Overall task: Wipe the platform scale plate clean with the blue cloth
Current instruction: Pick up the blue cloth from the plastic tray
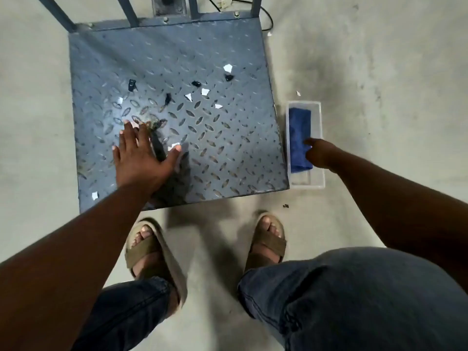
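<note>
The grey-blue checker-plate scale plate [228, 46] lies on the floor ahead of my feet, littered with white paper scraps [228, 68] and black bits [132, 84]. My left hand [141, 158] rests flat on the plate's near left part, fingers spread, holding nothing. A folded blue cloth [298, 130] lies in a clear plastic tray [317, 138] on the floor just right of the plate. My right hand [319, 154] reaches into the tray and touches the cloth's near right edge; its fingers are mostly hidden, so a grasp is unclear.
Grey metal uprights [129, 11] of the scale's frame rise at the plate's far edge, with a black cable [268, 19] behind. My sandalled feet [147, 244] stand on the concrete floor close to the plate's near edge. Small debris [286, 205] lies on the floor.
</note>
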Tool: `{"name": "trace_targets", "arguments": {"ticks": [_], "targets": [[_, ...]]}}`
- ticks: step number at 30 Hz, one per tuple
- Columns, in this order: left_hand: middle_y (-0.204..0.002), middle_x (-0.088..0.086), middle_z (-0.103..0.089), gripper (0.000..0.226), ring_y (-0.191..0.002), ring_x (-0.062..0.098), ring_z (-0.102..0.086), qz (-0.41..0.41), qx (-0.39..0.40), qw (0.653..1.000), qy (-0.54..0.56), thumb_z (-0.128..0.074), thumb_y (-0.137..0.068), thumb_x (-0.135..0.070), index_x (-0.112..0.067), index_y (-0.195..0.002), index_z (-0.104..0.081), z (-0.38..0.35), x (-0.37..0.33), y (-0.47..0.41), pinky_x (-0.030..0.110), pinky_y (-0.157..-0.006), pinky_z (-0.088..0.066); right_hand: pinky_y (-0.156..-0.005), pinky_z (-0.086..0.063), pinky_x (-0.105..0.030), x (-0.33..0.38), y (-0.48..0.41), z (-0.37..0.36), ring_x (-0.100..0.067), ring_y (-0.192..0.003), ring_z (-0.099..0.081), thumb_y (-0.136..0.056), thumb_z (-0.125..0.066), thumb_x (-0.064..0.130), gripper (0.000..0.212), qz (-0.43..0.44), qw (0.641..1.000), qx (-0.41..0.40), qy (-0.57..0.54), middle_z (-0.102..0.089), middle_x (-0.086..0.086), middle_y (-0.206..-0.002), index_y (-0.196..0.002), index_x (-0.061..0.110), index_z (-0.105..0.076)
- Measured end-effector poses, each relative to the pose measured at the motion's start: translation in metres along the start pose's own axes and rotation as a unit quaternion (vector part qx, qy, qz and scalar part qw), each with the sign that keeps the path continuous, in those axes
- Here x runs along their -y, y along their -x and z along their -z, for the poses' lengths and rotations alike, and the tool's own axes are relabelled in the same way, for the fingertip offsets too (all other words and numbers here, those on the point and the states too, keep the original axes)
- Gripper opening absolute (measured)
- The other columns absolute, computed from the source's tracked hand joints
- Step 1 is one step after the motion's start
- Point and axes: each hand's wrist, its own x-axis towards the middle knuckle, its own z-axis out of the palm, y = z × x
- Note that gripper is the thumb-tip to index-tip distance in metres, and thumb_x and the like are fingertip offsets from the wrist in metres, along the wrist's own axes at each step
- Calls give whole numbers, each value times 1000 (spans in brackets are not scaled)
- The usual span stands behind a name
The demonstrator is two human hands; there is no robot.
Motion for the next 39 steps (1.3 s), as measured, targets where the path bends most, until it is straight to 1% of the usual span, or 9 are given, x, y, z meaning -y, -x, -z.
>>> {"name": "trace_targets", "arguments": {"ticks": [6,11,16,19,21,28,32,35,39], "targets": [[-176,17,-19,80,-161,40,-21,64,-142,986,52,-39,-107,-64,-13,-167,-26,-4,19,2,61,-130,-20,-113,-41,-43,-10,-12,-24,-39,-136,-49,-97,-63,6,71,31,998,-3,61,-43,-24,-153,-160,14,-31],[-172,20,-25,78,-158,43,-26,54,-165,984,49,-39,-108,-60,-8,-165,-28,-21,34,6,62,-129,-21,-112,-35,-40,-16,-25,-38,-37,-132,-52,-103,-58,19,37,100,986,7,136,-55,-21,-134,-135,2,-56],[-172,18,-27,75,-161,37,-22,39,-172,983,52,-40,-107,-57,-8,-163,-32,-33,29,15,57,-133,-11,-103,-44,-40,-11,-31,-36,-35,-121,-58,-102,-60,15,37,74,993,-5,95,-58,-24,-134,-136,1,-55],[-173,18,-24,77,-163,36,-19,26,-165,985,50,-38,-107,-60,-9,-164,-30,-34,27,19,55,-133,-7,-115,-36,-46,-7,-32,-35,-42,-141,-40,-99,-60,15,64,34,997,10,71,-36,-23,-156,-158,19,-36],[-174,17,-24,78,-163,35,-18,28,-168,984,46,-37,-107,-62,-10,-164,-30,-32,28,18,55,-134,-6,-119,-31,-48,-3,-35,-37,-44,-147,-32,-99,-57,18,65,8,998,31,54,-28,-20,-162,-160,25,-34],[-174,17,-24,78,-163,35,-18,30,-164,986,21,-33,-106,-63,-12,-165,-29,-35,46,15,54,-134,-4,-112,-42,-49,-7,-38,-49,-35,-136,-47,-101,-61,23,41,68,988,45,133,-52,-18,-140,-137,7,-53],[-175,16,-21,81,-164,34,-17,36,-163,986,11,-32,-105,-66,-13,-166,-26,-40,48,15,52,-133,-3,-93,-57,-44,-5,-18,-33,-30,-98,-68,-104,-55,17,23,18,994,-109,-23,-68,-18,-108,-120,6,-65],[-175,17,-22,82,-163,35,-17,31,-164,986,14,-32,-105,-68,-12,-166,-26,-40,47,14,52,-133,-4,-80,-54,-32,2,13,1,-20,-79,-66,-97,-61,14,16,-6,933,-254,-254,-73,-11,-90,-95,15,-77],[-169,19,-33,82,-157,39,-31,30,-154,988,12,-35,-103,-69,-10,-159,-36,-27,47,13,57,-130,-20,-77,-55,-23,35,69,61,-7,-75,-68,-84,-77,10,14,35,847,-293,-443,-73,7,-78,-79,23,-77]]}}
